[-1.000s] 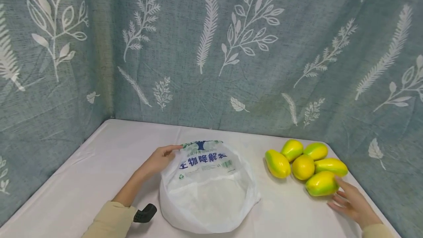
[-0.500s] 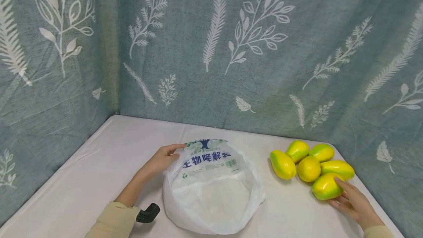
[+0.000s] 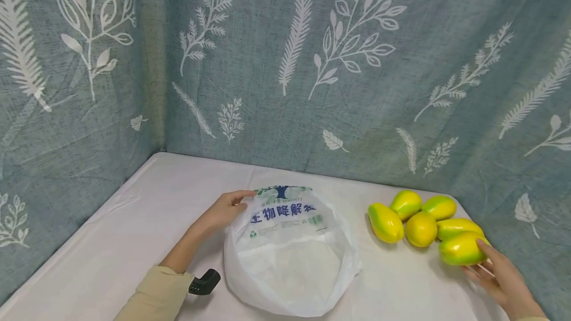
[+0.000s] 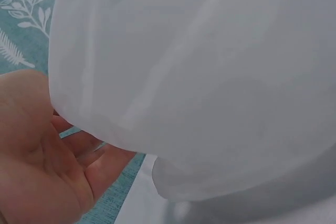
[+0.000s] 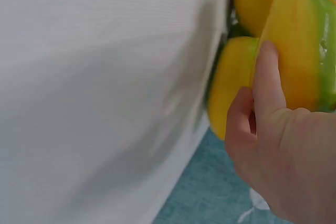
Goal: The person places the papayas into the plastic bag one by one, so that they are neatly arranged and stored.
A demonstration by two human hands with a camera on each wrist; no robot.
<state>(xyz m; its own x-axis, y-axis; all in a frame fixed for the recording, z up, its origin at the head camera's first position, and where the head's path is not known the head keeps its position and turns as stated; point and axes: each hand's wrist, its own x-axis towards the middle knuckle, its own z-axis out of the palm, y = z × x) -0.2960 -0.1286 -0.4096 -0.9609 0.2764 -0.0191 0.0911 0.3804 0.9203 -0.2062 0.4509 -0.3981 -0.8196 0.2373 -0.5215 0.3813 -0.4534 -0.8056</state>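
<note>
A white plastic bag [image 3: 292,261] with green and blue print stands with its mouth spread wide in the head view. At its far left rim my left hand [image 3: 229,209] pinches the edge; in the left wrist view, the bag's side [image 4: 199,87] partly hides the fingers of that hand [image 4: 47,156]. My right hand [image 3: 504,276] holds a yellow-green mango [image 3: 464,248] by its right end, just above the table with a shadow beneath. In the right wrist view, a finger of the hand [image 5: 283,140] lies along the held mango [image 5: 296,51].
Several more yellow-green mangoes [image 3: 385,223] and a rounder yellow fruit [image 3: 421,229] lie clustered at the right of the white table [image 3: 178,182]. A black device [image 3: 205,282] sits by the left sleeve. Patterned curtains [image 3: 258,128] border the back and sides.
My right hand has taken hold of the nearest mango and raised it slightly, shifting it right, away from the other fruit. My left hand stays at the bag's rim. The head view has shifted slightly.
</note>
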